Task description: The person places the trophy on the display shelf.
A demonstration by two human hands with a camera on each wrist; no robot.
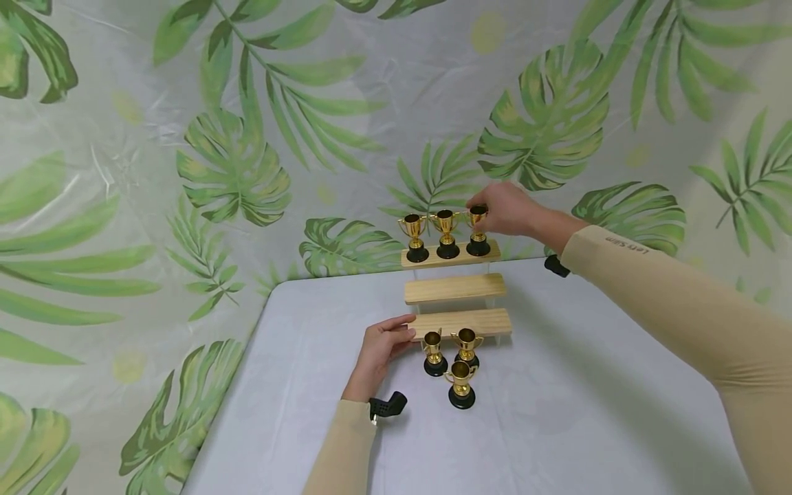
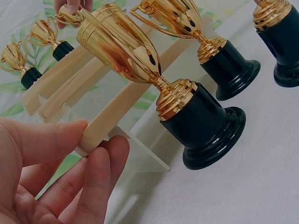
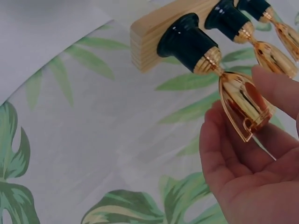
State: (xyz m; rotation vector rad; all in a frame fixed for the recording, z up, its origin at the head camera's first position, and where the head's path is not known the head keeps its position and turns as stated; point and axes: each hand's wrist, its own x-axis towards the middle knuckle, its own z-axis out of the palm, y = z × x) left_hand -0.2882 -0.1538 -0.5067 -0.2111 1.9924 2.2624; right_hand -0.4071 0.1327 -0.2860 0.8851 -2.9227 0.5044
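Honestly, we'd call this the setting-down step for the right-end trophy [image 1: 478, 243], though one moment can't rule out a pick-up. It's at the right end of the top plank [image 1: 463, 255], base against the wood, just beside the middle trophy [image 1: 445, 223] and in line with the left-end trophy [image 1: 413, 227]. Our right hand [image 1: 507, 208] has thumb and fingers curled around its gold cup, closed in about as far as the cup lets them. Meanwhile our left hand [image 1: 379, 348] pinches the left end of the bottom plank [image 1: 464, 320], which we reckon is to steady it on its clear support [image 2: 142, 153]. The next move, as we read it, calls for easing the right fingers off without snagging a handle, so nothing rocks. After that, our best guess is the rear-left trophy [image 1: 433, 345], rear-right trophy [image 1: 467, 342] or front trophy [image 1: 460, 372], all on the white table [image 1: 334, 302] near the bottom plank, with the middle plank [image 1: 454, 289] a likely spot.
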